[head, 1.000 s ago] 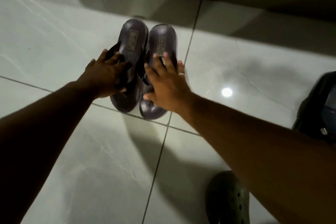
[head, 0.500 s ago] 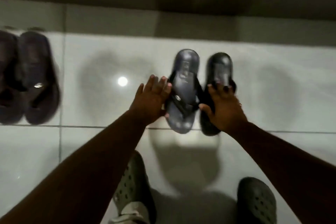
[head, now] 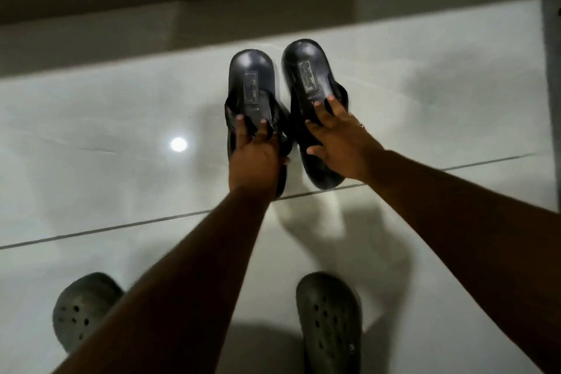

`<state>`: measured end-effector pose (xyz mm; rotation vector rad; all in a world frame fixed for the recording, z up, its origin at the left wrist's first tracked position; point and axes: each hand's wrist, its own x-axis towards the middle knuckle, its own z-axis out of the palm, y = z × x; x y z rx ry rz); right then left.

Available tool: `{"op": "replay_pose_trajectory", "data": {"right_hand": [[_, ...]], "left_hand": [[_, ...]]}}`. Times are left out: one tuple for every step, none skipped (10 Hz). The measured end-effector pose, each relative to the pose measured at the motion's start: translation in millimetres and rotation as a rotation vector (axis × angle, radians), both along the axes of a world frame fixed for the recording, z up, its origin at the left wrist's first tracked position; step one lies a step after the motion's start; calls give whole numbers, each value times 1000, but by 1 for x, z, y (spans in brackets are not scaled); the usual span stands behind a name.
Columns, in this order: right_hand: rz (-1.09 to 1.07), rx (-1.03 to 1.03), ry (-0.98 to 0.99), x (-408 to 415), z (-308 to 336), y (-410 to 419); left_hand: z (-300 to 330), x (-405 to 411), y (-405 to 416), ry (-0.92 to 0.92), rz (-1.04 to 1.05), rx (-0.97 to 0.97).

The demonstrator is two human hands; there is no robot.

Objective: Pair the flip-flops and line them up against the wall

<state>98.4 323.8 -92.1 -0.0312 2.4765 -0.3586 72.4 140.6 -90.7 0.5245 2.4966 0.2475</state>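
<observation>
Two dark flip-flops lie side by side on the pale tiled floor, heels pointing toward the wall. My left hand (head: 255, 158) rests on the strap and front half of the left flip-flop (head: 251, 82), fingers curled over it. On the right flip-flop (head: 306, 73) my right hand (head: 340, 146) lies with its fingers spread over the strap; a ring shows on one finger. The right flip-flop sits slightly nearer the wall than the left one. Both toe ends are partly hidden under my hands.
The wall's pale skirting (head: 182, 27) runs across the top, a short gap beyond the heels. My own feet in grey perforated clogs stand at the bottom, the left clog (head: 82, 310) and the right clog (head: 331, 322). A lamp reflection (head: 178, 143) shines on the floor.
The view swung right, so the other dark pair at the left edge dropped out of sight. Both hands stay on the two flip-flops, which now lie closer to the wall.
</observation>
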Motion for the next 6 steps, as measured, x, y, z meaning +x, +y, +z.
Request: {"op": "replay_pose_trajectory", "data": {"right_hand": [[56, 40, -2, 8, -2, 30], [47, 54, -4, 16, -2, 52], [26, 60, 0, 18, -4, 50], [28, 56, 6, 17, -1, 37], [-17, 55, 69, 13, 12, 12], [-115, 53, 167, 11, 31, -7]], "left_hand": [[-1, 23, 40, -10, 62, 45], [-3, 30, 63, -23, 120, 93], [-4, 23, 56, -25, 54, 89], [4, 15, 48, -46, 32, 91], [25, 10, 25, -74, 65, 57], [45, 9, -5, -34, 104, 17]]}}
